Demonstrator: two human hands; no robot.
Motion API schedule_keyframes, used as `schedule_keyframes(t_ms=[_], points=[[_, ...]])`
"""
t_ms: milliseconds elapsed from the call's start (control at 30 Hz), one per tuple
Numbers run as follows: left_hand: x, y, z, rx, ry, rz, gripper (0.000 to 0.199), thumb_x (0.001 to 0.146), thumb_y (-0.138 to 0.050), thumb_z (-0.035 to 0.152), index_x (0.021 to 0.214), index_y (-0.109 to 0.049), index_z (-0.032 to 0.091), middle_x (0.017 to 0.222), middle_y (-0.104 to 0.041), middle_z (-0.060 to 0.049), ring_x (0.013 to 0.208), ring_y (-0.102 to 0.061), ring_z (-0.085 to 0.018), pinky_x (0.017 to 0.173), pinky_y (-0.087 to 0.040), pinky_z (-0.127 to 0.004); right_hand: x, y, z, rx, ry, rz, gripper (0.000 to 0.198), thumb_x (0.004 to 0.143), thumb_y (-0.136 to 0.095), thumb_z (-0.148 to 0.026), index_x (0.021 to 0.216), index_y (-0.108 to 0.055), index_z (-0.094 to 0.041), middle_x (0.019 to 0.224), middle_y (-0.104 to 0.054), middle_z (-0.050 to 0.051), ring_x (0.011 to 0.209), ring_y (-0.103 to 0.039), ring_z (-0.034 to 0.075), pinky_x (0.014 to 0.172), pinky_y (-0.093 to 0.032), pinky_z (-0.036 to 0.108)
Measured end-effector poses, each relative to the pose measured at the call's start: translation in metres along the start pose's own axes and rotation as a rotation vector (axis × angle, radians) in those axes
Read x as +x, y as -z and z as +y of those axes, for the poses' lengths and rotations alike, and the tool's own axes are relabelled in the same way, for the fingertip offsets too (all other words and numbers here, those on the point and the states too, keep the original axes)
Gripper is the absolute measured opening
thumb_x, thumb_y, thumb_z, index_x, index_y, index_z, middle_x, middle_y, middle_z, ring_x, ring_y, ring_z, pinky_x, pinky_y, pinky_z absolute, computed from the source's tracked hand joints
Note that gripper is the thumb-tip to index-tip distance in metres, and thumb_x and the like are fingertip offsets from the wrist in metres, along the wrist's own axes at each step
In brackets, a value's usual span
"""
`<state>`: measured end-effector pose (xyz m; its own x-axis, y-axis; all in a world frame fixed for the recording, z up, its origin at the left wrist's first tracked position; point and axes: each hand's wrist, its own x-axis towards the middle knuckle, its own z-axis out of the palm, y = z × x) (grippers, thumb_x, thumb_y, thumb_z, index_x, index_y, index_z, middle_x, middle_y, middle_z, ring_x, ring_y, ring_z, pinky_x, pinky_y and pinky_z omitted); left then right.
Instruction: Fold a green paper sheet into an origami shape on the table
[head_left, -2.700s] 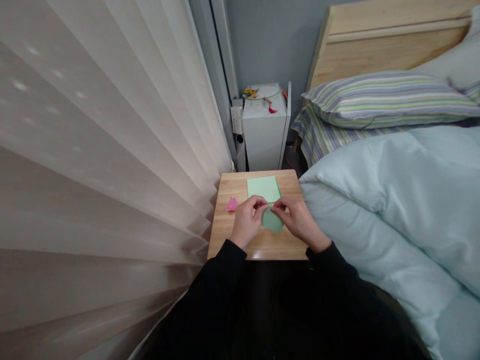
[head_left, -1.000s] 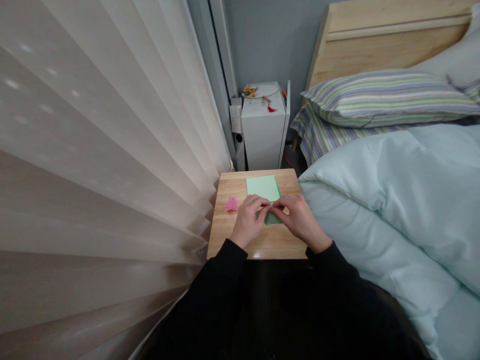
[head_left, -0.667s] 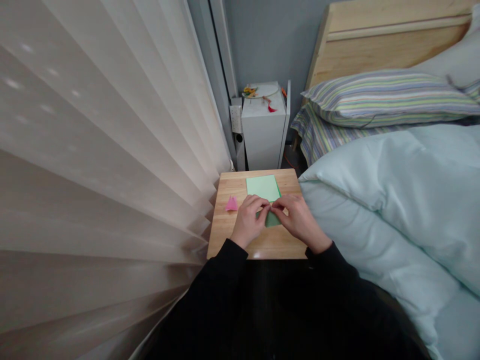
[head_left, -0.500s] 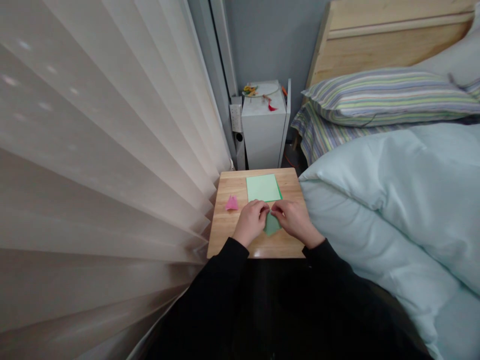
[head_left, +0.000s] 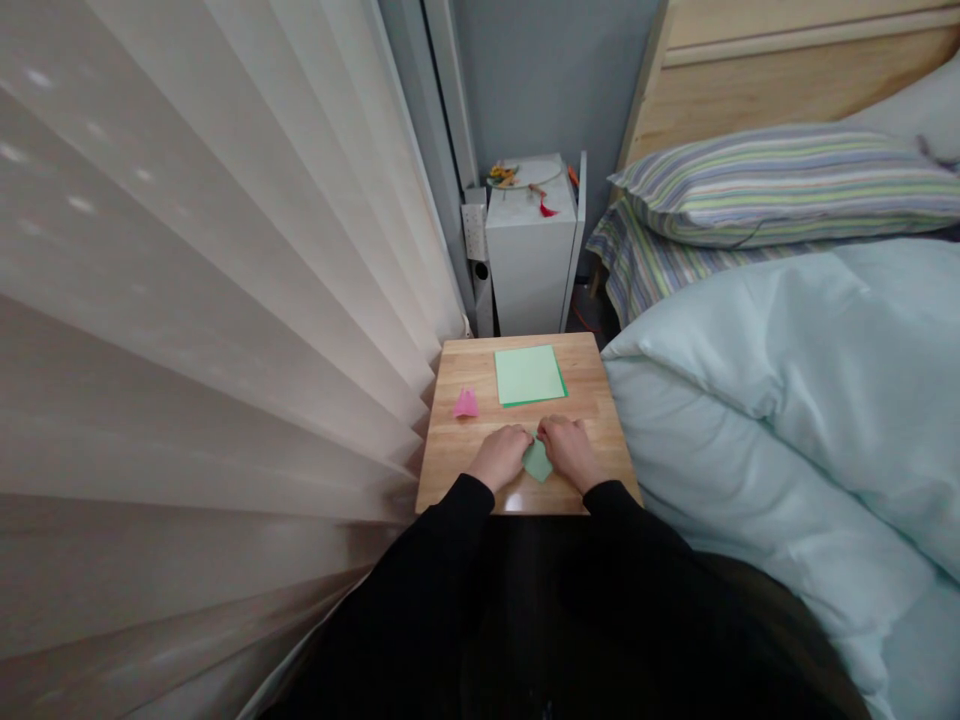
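Observation:
A small folded piece of green paper (head_left: 538, 463) lies between my hands near the front of the wooden table (head_left: 450, 470). My left hand (head_left: 501, 455) is closed, its fingertips at the paper's upper left edge. On the other side, my right hand (head_left: 568, 446) has its fingers curled at the paper's top right. Both hands partly cover the paper. Beyond them is a stack of square green paper sheets (head_left: 529, 375), pale on top with a darker edge below. A folded pink paper piece (head_left: 466, 403) sits to the left.
A pleated curtain (head_left: 300, 300) hangs along the table's left side. On the right, a bed with a pale blue quilt (head_left: 750, 400) touches the table's edge. Behind the table stands a white cabinet (head_left: 529, 270) with small ornaments on top.
Both hands and the green paper have come slightly down toward the table's front edge. My right hand has turned and its fingers are more curled. The view has shifted a little.

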<state>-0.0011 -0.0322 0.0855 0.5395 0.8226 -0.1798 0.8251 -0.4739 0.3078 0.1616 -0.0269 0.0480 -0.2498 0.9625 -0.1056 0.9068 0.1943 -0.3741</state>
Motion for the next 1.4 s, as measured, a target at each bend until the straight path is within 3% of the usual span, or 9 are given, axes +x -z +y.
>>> schedule_keyframes(t_ms=[200, 400, 667, 900, 1167, 1400], points=[[-0.003, -0.008, -0.007, 0.024, -0.022, 0.013, 0.032, 0.092, -0.045, 0.005, 0.095, -0.075, 0.016, 0.107, -0.07, -0.013, 0.103, -0.064, -0.026, 0.091, -0.053, -0.037, -0.007, -0.007, -0.006, -0.056, 0.022, 0.114, 0.021, 0.099, -0.049, -0.015, 0.111, -0.067, -0.018, 0.117, -0.066, 0.014, 0.113, -0.056, 0.027, 0.088, -0.034, 0.036], [0.002, -0.02, -0.014, -0.024, 0.007, 0.121, 0.036, 0.092, -0.044, 0.003, 0.109, -0.073, 0.017, 0.112, -0.068, -0.011, 0.11, -0.06, -0.023, 0.101, -0.05, -0.036, -0.015, -0.007, -0.008, -0.099, 0.11, 0.084, 0.032, 0.101, -0.042, -0.013, 0.117, -0.069, -0.02, 0.125, -0.065, 0.015, 0.114, -0.054, 0.027, 0.091, -0.034, 0.038], [0.009, -0.036, -0.026, -0.089, 0.018, 0.223, 0.035, 0.094, -0.045, 0.005, 0.113, -0.071, 0.016, 0.11, -0.065, -0.01, 0.109, -0.058, -0.022, 0.101, -0.047, -0.034, -0.016, -0.009, -0.004, -0.157, 0.149, 0.092, 0.045, 0.101, -0.039, -0.012, 0.14, -0.058, -0.021, 0.137, -0.059, 0.016, 0.119, -0.05, 0.03, 0.093, -0.034, 0.042], [0.008, -0.034, -0.022, 0.057, 0.023, 0.191, 0.037, 0.1, -0.039, 0.013, 0.126, -0.066, 0.014, 0.11, -0.066, -0.014, 0.105, -0.059, -0.027, 0.093, -0.05, -0.038, -0.021, -0.009, 0.0, -0.2, 0.237, 0.064, 0.05, 0.098, -0.041, -0.01, 0.144, -0.057, -0.02, 0.134, -0.059, 0.019, 0.12, -0.048, 0.032, 0.097, -0.031, 0.045], [0.004, -0.032, -0.018, 0.12, 0.018, 0.115, 0.055, 0.094, -0.045, 0.007, 0.148, -0.048, 0.014, 0.124, -0.063, -0.016, 0.112, -0.058, -0.028, 0.096, -0.049, -0.038, -0.027, -0.014, 0.006, -0.189, 0.259, 0.081, 0.042, 0.099, -0.042, -0.01, 0.135, -0.063, -0.02, 0.13, -0.063, 0.015, 0.117, -0.051, 0.028, 0.096, -0.03, 0.042], [0.001, -0.028, -0.011, 0.185, 0.035, 0.132, 0.051, 0.097, -0.044, 0.013, 0.147, -0.051, 0.02, 0.115, -0.063, -0.013, 0.108, -0.056, -0.027, 0.09, -0.047, -0.038, -0.032, -0.016, 0.009, -0.207, 0.281, 0.061, 0.039, 0.1, -0.045, -0.013, 0.133, -0.064, -0.02, 0.126, -0.064, 0.014, 0.114, -0.051, 0.027, 0.097, -0.029, 0.042]])
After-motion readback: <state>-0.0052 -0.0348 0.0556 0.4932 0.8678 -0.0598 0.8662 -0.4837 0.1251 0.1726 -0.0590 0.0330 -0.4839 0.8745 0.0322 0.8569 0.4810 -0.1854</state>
